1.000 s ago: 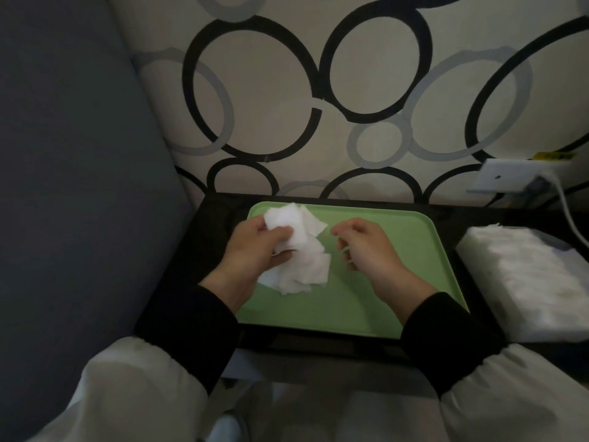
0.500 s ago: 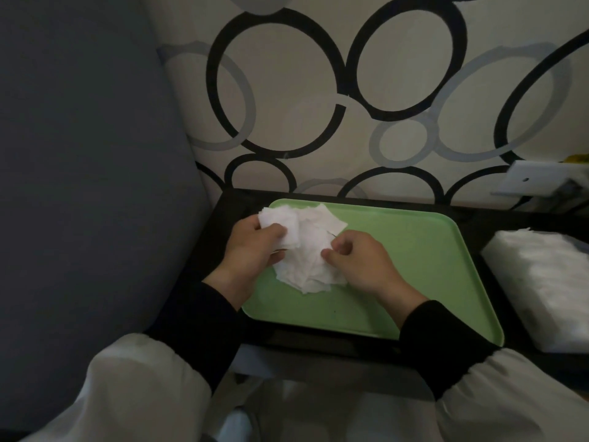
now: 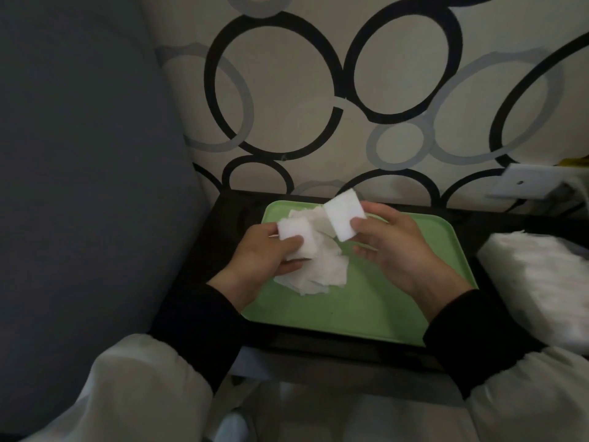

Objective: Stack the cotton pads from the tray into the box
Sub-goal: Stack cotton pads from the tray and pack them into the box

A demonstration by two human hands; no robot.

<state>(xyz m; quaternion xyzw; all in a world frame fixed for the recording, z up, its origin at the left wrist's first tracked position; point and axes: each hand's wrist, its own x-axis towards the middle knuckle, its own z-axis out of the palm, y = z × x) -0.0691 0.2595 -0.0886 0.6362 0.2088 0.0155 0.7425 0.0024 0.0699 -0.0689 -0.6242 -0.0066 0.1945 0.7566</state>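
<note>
A loose pile of white cotton pads lies on the left half of the green tray. My left hand grips a small stack of pads just above the pile. A single square pad is pinched in my right hand and lifted over the tray's far edge. The box, packed with white pads, stands to the right of the tray and is cut off by the frame edge.
The tray sits on a small black table against a wall with ring patterns. A dark grey cushion rises on the left. A white wall socket with a plug is at the right, above the box.
My right hand went to the pile, took one pad and lifted it up and to the right. My left hand still holds its stack. The view shifted left.
</note>
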